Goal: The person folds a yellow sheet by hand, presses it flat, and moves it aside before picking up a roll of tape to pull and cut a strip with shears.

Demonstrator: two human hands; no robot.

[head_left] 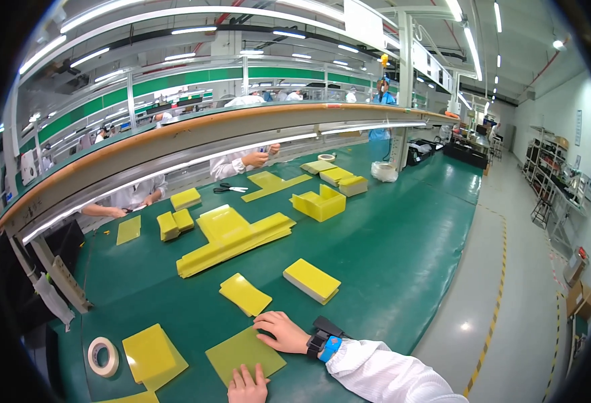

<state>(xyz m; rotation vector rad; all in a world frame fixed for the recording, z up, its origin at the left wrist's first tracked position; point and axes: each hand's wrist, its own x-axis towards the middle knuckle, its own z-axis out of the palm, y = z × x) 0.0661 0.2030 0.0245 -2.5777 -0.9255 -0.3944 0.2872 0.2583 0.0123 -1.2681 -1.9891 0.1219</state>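
A thin translucent yellow sheet (pixel 232 352) lies flat on the green table in front of me. My left hand (pixel 247 387) rests on its near edge, with the fingers stretched out over it. At the sheet's far right corner lies my right hand (pixel 283 333), fingers extended and lightly bent, touching the sheet. Just beyond is a small stack of yellow sheets (pixel 245 294), slightly fanned. Another thicker yellow stack (pixel 311 280) sits to the right of it. On the left, more yellow sheets (pixel 153 354) lie beside a roll of cream tape (pixel 103 356).
Long folded yellow pieces (pixel 235 236) and an open yellow box (pixel 318 203) occupy the middle of the green table (pixel 383 255). Scissors (pixel 230 189) lie farther back. Two people's hands (pixel 256 159) work across the table under a lit shelf (pixel 174 154).
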